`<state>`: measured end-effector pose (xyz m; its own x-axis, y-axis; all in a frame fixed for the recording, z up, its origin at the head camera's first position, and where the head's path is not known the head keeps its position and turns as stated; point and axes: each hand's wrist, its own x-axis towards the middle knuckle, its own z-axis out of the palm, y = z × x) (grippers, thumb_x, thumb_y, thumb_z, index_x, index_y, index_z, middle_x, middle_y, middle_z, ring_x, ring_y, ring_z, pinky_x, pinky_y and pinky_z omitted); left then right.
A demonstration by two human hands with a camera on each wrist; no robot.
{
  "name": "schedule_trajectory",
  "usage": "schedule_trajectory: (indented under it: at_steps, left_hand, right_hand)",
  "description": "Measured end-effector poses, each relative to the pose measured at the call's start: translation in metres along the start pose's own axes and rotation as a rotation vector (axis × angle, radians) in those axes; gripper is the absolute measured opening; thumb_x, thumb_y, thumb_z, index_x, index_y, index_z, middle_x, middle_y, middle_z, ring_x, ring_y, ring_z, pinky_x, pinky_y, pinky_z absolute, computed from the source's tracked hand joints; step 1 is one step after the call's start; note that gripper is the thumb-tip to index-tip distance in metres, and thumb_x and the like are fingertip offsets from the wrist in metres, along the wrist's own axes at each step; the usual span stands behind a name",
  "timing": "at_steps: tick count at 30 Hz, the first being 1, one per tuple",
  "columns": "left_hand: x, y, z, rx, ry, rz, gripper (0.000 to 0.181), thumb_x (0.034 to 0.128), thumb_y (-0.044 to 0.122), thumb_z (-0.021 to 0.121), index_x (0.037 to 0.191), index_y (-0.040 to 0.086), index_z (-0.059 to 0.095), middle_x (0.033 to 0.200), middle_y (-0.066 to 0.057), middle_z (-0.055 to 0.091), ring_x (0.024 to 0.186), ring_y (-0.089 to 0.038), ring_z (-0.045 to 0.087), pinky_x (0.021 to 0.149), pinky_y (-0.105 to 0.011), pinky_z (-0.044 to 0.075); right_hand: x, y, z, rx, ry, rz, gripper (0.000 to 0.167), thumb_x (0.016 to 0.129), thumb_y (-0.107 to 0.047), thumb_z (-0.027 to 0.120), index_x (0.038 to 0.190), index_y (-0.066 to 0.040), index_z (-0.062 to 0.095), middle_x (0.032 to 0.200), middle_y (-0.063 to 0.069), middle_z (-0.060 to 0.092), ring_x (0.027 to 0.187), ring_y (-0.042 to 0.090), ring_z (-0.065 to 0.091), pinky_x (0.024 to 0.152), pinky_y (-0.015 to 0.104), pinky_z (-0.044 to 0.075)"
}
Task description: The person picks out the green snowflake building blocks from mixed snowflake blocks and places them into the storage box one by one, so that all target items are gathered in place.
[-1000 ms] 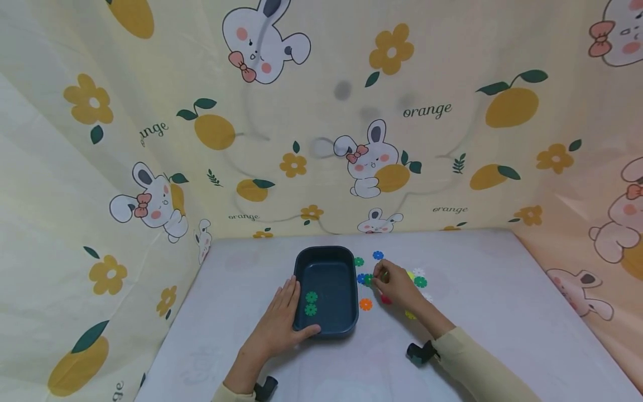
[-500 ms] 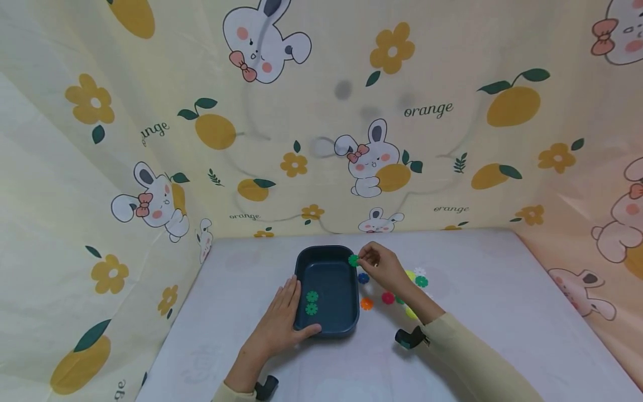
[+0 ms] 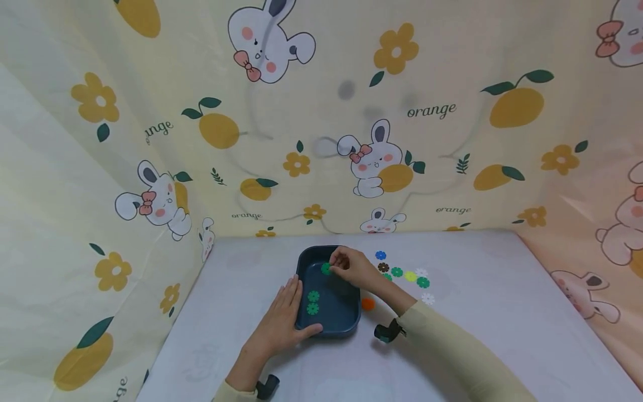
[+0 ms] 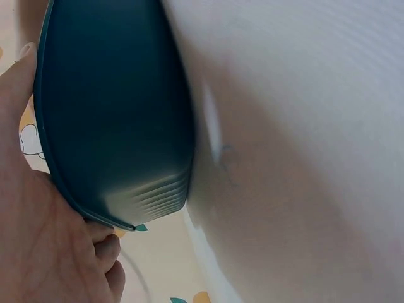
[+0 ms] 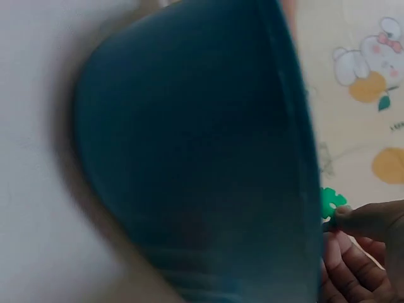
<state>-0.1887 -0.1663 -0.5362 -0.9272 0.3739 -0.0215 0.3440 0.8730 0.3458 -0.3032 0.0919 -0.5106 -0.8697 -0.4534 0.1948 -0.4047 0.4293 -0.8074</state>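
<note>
The right hand (image 3: 354, 269) pinches a green flower-shaped piece (image 3: 326, 269) at the tray's (image 3: 335, 304) far end; whether it touches the floor there cannot be told. A light pinch, clear of the 2 green pieces (image 3: 313, 296) nearer the person, seems best, with the left hand (image 3: 281, 321), fingers straight and thumb spread, steadying the side. 0.5 s earlier, the pinched piece was at the right rim.
</note>
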Motion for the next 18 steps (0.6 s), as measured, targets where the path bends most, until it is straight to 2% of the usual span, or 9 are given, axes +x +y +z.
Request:
schedule_trajectory:
  at_steps: [7, 18]
  left_hand:
    - [-0.001, 0.000, -0.001, 0.001, 0.000, 0.004, 0.119, 0.0953, 0.077, 0.061, 0.172, 0.004, 0.009, 0.181, -0.010, 0.001, 0.168, -0.025, 0.002, 0.136, -0.050, 0.010]
    - [0.001, -0.001, 0.000, -0.006, -0.008, -0.012, 0.118, 0.0950, 0.078, 0.060, 0.172, 0.005, 0.009, 0.181, -0.009, 0.000, 0.168, -0.025, 0.001, 0.136, -0.050, 0.010]
  right_hand:
    - [0.012, -0.002, 0.012, -0.074, -0.117, -0.010, 0.008, 0.100, -0.004, 0.075, 0.103, -0.007, 0.069, 0.092, 0.001, 0.066, 0.079, 0.013, 0.060, 0.069, 0.025, 0.056]
    - [0.033, 0.004, 0.024, -0.144, -0.233, 0.089, 0.008, 0.098, -0.001, 0.075, 0.098, -0.008, 0.070, 0.086, -0.001, 0.068, 0.075, 0.013, 0.061, 0.066, 0.025, 0.055]
